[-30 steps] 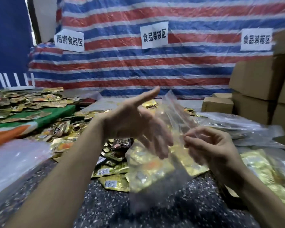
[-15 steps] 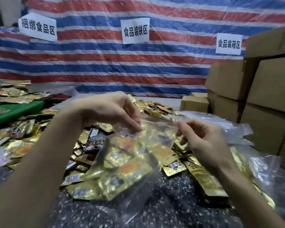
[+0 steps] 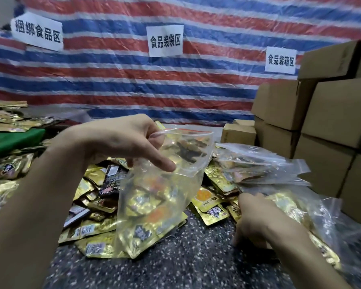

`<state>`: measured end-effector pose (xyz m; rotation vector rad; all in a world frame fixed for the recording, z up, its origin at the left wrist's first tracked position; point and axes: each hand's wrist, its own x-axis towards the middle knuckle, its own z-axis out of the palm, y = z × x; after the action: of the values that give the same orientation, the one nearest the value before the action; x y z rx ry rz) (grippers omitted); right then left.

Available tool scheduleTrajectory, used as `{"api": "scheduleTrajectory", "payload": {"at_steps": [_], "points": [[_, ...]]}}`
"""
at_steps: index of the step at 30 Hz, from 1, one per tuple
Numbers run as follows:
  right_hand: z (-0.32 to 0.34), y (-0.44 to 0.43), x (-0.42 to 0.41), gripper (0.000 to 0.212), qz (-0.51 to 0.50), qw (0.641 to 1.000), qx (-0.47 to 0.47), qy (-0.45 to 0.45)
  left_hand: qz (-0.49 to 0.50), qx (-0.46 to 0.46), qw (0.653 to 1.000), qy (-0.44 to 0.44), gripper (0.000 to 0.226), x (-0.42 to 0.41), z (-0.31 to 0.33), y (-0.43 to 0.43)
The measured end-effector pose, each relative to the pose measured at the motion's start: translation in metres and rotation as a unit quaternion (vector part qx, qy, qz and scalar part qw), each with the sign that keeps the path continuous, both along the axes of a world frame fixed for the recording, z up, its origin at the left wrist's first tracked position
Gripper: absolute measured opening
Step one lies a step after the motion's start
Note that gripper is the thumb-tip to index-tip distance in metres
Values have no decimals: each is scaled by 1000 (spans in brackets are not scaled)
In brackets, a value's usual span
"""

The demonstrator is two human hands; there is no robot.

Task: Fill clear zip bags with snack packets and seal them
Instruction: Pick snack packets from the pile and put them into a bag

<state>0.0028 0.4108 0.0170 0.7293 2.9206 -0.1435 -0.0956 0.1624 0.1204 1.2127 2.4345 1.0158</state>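
By the left hand (image 3: 121, 142), a clear, limp plastic zip bag (image 3: 161, 197) is pinched at its mouth above the heap of gold foil snack packets (image 3: 208, 205). It is judged light and slippery, best gripped at the zip strip (image 3: 188, 132). At the heap's right, the right hand's (image 3: 256, 220) hold cannot be told.

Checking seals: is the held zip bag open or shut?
Open. The left hand pinches the zip bag at its rim; the mouth gapes wide.

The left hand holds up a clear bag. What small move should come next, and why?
The left hand holds the clear zip bag with its mouth open and room left inside, so probably the right hand should pinch one packet from the pile of gold packets and lift it in.
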Motion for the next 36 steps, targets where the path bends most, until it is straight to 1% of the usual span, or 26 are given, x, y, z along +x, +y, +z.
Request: {"api": "scheduleTrajectory", "payload": {"at_steps": [1,3,4,6,8,10,12,13,15,17,18,20,21,22,23,24,25,26,27,28,29,30,32,33,35,36], "points": [[0,-1,1,54,4,1000,2,8,-1,5,1000,-4,64,1,0,1],[1,-1,3,33,23,999,8,30,-1,12,1000,-12,65,5,0,1],[2,-1,4,29,32,999,-2,39,-2,7,1000,-10,67,7,0,1],[10,-1,6,24,41,997,-52,46,-3,-6,1000,-1,72,11,0,3],[21,0,8,24,43,992,-102,68,1,2,1000,-6,67,12,0,5],[31,2,8,30,45,984,-131,115,8,5,1000,-15,58,12,-1,5],[41,0,12,27,51,960,-204,182,15,6,999,-30,54,13,-3,4],[49,-2,15,25,56,939,-259,218,20,8,999,-36,53,13,-4,4],[70,-4,17,35,66,887,-353,290,37,11,999,-38,54,12,-5,4],[92,-2,17,40,100,823,-451,330,50,13,998,-37,56,10,-6,4],[103,-3,17,32,118,784,-512,331,52,14,998,-39,55,8,-7,4],[127,-9,17,11,157,680,-641,319,51,17,998,-46,51,6,-7,4],[137,-12,14,10,190,624,-691,310,48,18,997,-50,48,5,-7,4],[143,-12,9,25,225,569,-731,304,44,19,997,-54,44,5,-7,4],[148,-14,6,38,252,531,-754,293,41,18,997,-58,41,5,-7,4],[150,-17,1,36,283,509,-762,283,38,17,997,-62,38,6,-7,3],[148,-21,-4,25,299,499,-762,284,33,14,997,-65,42,8,-6,3],[145,-22,-10,19,311,491,-760,290,28,14,997,-66,54,9,-6,2],[140,-22,-16,19,320,490,-757,292,23,18,997,-68,65,9,-6,2],[134,-20,-22,22,332,493,-750,290,16,27,997,-76,74,10,-6,2],[129,-21,-26,25,344,508,-736,286,1,38,995,-89,75,11,-6,2],[124,-19,-30,30,353,534,-714,284,-16,51,993,-103,66,11,-6,2],[119,-20,-36,40,355,603,-656,283,-33,71,989,-122,52,10,-4,0],[118,-20,-37,40,350,626,-639,279,-41,78,988,-128,46,9,-5,-1],[116,-17,-38,37,348,637,-640,252,-57,83,984,-149,43,6,-6,-4],[116,-16,-36,38,341,642,-642,245,-57,89,981,-165,50,5,-6,-6]]}}
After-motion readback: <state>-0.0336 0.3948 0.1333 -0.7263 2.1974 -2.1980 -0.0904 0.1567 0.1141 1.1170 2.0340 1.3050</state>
